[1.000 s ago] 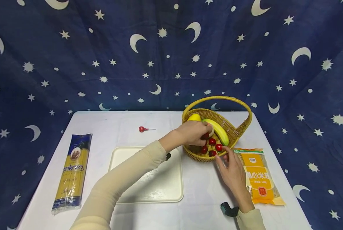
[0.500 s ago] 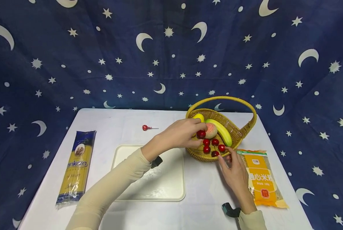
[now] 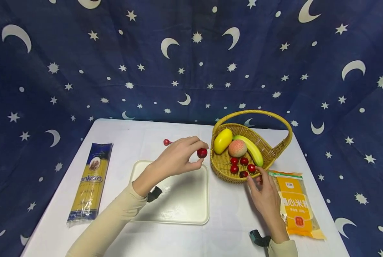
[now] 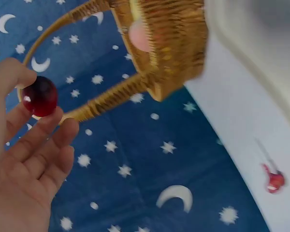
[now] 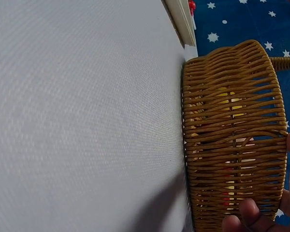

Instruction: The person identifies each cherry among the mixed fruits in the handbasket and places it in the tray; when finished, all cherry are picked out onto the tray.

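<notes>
A dark red glossy cherry (image 3: 202, 153) is pinched between the thumb and fingers of my left hand (image 3: 178, 157), above the tray's back right corner. Seen from the left wrist, the cherry (image 4: 40, 96) sits at the fingertips, the other fingers loosely bent. My right hand (image 3: 266, 196) grips the front right rim of the wicker basket (image 5: 232, 135), some fingertips on its outer wall. Inside the basket lie a yellow mango-like fruit (image 3: 223, 141), a peach (image 3: 237, 148), a banana (image 3: 251, 150) and several more cherries (image 3: 234, 169).
Below my left forearm lies a cream tray (image 3: 188, 210). A red lollipop (image 3: 167, 142) rests behind it, its stick hidden by the left hand in the head view. The Ankara spaghetti packet (image 3: 90, 182) is at left, an orange noodle packet (image 3: 295, 203) at right.
My left hand has come out of the basket with a cherry and moved left over the tray, uncovering the peach and yellow fruit. The right hand stays at the basket's rim.
</notes>
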Motion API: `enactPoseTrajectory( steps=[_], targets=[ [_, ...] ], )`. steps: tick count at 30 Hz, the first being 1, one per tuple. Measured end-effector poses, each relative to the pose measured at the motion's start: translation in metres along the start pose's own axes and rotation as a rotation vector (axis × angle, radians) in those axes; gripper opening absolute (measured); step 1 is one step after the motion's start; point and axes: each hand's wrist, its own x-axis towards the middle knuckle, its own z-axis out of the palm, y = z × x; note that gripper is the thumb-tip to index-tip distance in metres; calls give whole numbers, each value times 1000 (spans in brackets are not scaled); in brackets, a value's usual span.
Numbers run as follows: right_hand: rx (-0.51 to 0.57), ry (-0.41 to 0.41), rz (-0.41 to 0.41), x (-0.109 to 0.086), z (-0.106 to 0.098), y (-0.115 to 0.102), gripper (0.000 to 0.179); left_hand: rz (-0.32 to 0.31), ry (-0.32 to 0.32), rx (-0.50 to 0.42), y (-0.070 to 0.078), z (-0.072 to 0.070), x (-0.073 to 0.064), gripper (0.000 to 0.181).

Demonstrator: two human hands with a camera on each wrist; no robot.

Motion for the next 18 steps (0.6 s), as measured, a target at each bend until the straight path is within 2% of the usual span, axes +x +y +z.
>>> enactPoseTrajectory(
  steps=[4, 7, 18],
  targets=[
    [-1, -6, 11, -1, 0, -1, 54, -58, 49, 40, -12, 3, -24, 31],
    [-5, -5, 17, -2, 0, -1, 54, -104, 62, 69, -21, 5, -43, 32],
    [-7, 11, 10, -2, 3, -4, 55, -265, 43, 103, -56, 9, -105, 35]
  ],
)
